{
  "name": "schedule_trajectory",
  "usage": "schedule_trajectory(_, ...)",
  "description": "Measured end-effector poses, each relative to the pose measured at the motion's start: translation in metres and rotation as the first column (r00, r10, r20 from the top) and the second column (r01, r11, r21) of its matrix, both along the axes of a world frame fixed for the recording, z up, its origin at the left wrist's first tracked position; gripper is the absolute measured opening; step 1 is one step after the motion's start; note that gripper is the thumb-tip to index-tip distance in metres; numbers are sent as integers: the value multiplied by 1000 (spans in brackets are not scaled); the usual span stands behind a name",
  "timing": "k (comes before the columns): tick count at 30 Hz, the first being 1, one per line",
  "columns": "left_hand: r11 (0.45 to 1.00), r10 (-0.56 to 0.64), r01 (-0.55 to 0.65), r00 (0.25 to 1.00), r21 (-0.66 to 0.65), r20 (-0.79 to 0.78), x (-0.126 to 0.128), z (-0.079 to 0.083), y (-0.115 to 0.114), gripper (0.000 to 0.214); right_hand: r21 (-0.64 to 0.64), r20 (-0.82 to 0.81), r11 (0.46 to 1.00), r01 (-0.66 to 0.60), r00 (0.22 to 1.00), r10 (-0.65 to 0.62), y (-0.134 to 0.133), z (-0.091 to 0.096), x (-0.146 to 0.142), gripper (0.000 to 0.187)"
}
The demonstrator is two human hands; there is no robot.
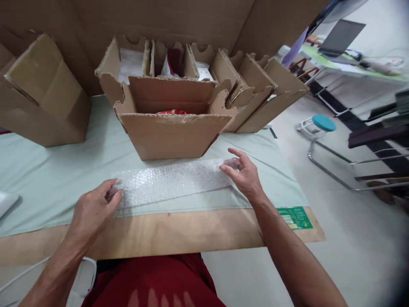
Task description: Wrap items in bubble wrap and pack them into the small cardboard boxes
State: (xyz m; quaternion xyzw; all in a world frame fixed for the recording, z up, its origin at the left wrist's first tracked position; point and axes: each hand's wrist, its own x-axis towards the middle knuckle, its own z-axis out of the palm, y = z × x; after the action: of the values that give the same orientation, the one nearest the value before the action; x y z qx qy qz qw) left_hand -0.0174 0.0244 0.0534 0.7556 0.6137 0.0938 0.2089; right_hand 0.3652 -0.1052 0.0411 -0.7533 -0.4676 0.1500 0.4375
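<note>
A long, narrow strip of clear bubble wrap (174,181) stretches across the light green cloth just in front of me. Its left end is pinched between the thumb and curled fingers of my left hand (97,202). At the other end my right hand (244,175) has the wrap's corner between thumb and fingers, with the index finger raised. Directly behind the strip stands an open cardboard box (177,136) with something red inside, partly hidden by its front wall.
More open cardboard bins (246,85) stand in a row behind. A taller carton (47,94) is at the left. The table's bare wooden front edge (179,232) bears a green label (294,218) at right. A teal-topped stool (324,123) stands on the floor beyond.
</note>
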Motion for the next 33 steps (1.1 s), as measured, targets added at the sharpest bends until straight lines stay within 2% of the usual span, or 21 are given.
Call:
schedule_trajectory(3, 999, -19, 20, 999, 31, -43, -2, -4, 0, 48, -29, -12, 1000, -3, 1000, 3, -4, -11, 6, 71)
schedule_trajectory(8, 979, -100, 129, 978, 155, -182, -6, -7, -1, 57, -151, 278, 976, 153, 955, -107, -16, -23, 12, 62)
schedule_trajectory(11, 973, -129, 170, 961, 154, -244, -11, -11, 0, 55, -209, 387, 964, 161, 919, -70, -9, -26, 8, 60)
schedule_trajectory(14, 970, -160, 197, 959, 143, -233, -14, -16, 1, 46, -242, 379, 966, 95, 925, 4, 0, -24, 0, 52)
schedule_trajectory(17, 980, -155, 175, 970, 92, -189, -15, -15, 0, 47, -274, 238, 961, 22, 970, 46, -3, -15, -9, 46)
schedule_trajectory(19, 989, -135, 143, 978, 39, -161, -16, -10, -1, 51, -236, 88, 972, -12, 996, 34, -16, -6, -16, 43)
schedule_trajectory(21, 992, -106, 115, 982, 51, -159, -18, -2, -1, 54, -169, -112, 984, -56, 993, 37, -34, 2, -26, 39)
schedule_trajectory(23, 987, -66, 91, 981, 129, -184, -17, 7, 2, 55, -133, -310, 986, -97, 949, 51, -52, 8, -42, 39)
schedule_trajectory(25, 972, -21, 67, 979, 224, -203, -13, 17, 11, 55, -152, -470, 979, -137, 881, 51, -64, 10, -66, 44)
schedule_trajectory(28, 940, 20, 34, 988, 341, -154, 0, 27, 29, 55, -180, -652, 956, -232, 756, 61, -70, 8, -110, 68)
schedule_trajectory(31, 896, 16, 12, 998, 445, -60, 10, 24, 42, 60, -148, -728, 927, -344, 672, 134, -69, 5, -146, 86)
schedule_trajectory(33, 868, -39, 52, 999, 493, -37, 9, 15, 39, 60, -147, -739, 899, -412, 650, 178, -70, 4, -158, 86)
